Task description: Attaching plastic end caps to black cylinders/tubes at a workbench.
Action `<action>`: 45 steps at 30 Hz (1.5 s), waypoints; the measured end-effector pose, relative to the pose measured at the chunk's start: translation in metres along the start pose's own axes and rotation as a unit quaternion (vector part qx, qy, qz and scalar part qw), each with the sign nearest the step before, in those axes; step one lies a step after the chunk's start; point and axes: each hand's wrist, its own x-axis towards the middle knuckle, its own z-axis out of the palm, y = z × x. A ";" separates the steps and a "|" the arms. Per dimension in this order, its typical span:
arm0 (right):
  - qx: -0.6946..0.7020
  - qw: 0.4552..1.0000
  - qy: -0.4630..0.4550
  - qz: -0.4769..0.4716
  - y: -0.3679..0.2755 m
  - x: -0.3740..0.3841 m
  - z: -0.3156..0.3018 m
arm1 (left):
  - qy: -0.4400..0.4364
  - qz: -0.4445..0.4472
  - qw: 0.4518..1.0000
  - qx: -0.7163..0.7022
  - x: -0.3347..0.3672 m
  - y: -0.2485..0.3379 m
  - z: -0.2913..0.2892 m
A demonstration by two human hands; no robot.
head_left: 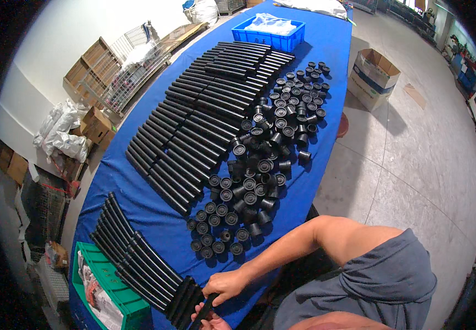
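Near the table's front edge, both of my hands are closed on one black tube (pixel 198 316). My right hand (pixel 227 285) grips its upper end, where a black piece shows under the fingers; whether that is a separate cap I cannot tell. Lower down, my left hand (pixel 211 320) wraps the tube, partly cut off by the picture's edge. Just left of them lies a row of black tubes (pixel 150 269), side by side. Beyond my right forearm, many loose black caps (pixel 231 219) are scattered, some upright and some on their sides.
A larger bank of black tubes (pixel 194 126) covers the middle of the blue cloth (pixel 117 176). A green crate (pixel 133 305) stands at the near left, a blue crate (pixel 290 41) at the far end. On the floor to the right is an open cardboard box (pixel 370 82).
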 end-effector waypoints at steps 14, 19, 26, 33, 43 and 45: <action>0.067 0.995 -0.021 0.069 -0.014 -0.002 0.000 | -0.005 -0.014 0.999 -0.032 -0.001 0.001 -0.004; -0.009 0.995 0.053 -0.085 0.005 -0.001 0.011 | -0.007 -0.021 0.999 -0.043 0.001 0.001 -0.005; 0.139 0.973 -0.058 0.172 -0.038 0.000 -0.017 | -0.007 -0.025 0.998 -0.060 -0.001 0.000 -0.005; -0.001 0.995 0.054 -0.090 0.006 -0.002 0.013 | -0.014 -0.040 0.996 -0.075 0.002 -0.002 0.004; 0.037 0.999 -0.035 0.001 -0.012 -0.002 0.001 | -0.020 -0.053 0.993 -0.100 0.002 -0.002 0.011; 0.035 0.998 -0.048 0.028 -0.015 -0.004 0.000 | -0.022 -0.059 0.993 -0.105 0.003 -0.004 0.012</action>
